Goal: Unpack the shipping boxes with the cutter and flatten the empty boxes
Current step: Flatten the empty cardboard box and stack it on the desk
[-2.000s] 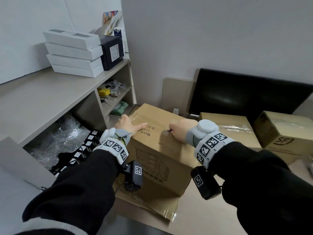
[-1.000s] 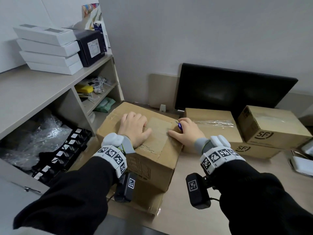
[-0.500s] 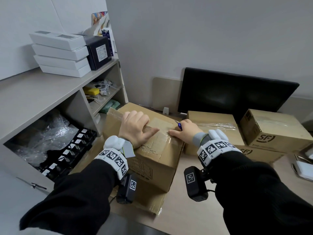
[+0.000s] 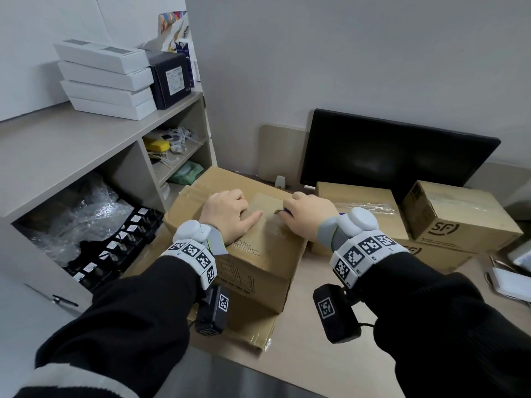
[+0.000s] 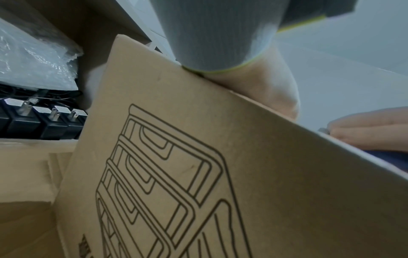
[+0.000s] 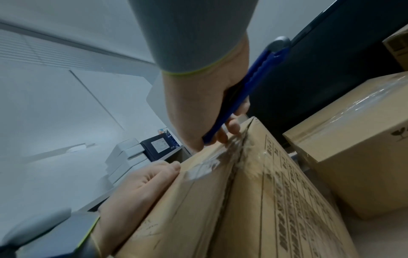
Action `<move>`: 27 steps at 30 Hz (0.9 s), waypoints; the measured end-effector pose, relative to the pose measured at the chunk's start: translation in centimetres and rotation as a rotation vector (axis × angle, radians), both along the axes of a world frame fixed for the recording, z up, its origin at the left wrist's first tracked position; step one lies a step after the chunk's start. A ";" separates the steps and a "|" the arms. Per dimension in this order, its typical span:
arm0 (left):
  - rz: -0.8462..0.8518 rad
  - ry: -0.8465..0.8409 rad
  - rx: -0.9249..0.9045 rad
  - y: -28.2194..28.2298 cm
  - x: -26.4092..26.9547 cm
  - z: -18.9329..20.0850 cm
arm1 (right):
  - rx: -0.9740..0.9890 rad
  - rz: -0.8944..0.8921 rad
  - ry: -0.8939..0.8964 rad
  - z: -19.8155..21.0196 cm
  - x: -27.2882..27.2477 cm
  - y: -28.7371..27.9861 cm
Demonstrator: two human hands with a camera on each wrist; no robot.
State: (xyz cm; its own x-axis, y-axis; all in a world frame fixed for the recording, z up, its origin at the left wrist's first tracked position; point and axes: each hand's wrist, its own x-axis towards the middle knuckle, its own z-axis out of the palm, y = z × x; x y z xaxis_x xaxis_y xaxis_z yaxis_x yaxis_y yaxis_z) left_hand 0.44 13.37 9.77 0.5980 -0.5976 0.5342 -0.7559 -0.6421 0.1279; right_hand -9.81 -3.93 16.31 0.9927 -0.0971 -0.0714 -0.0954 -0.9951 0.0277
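A taped brown cardboard box stands on the desk in front of me; its printed side fills the left wrist view. My left hand presses down on the box top, thumb stretched out to the right. My right hand grips a blue cutter. The cutter's front end meets the crumpled clear tape at the top seam near the box's right edge. In the head view only a bit of the blue cutter shows under the right hand. The blade itself is hidden.
A flattened cardboard sheet lies under the box. Two more sealed boxes sit at the right in front of a dark monitor. A shelf unit with white boxes stands close on the left. Papers lie at the far right.
My left hand moved from the box's left edge onto the middle of the top. My right hand with the cutter went to the right edge, then came a little nearer.
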 end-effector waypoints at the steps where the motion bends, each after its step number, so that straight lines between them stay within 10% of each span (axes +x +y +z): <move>1: -0.010 0.001 -0.025 0.0 -0.1 -0.1 | -0.025 0.014 0.044 0.0 0.0 0.2; 27: 0.003 -0.038 -0.059 -0.4 -0.4 0.6 | -0.316 0.118 0.315 1.6 -1.2 1.2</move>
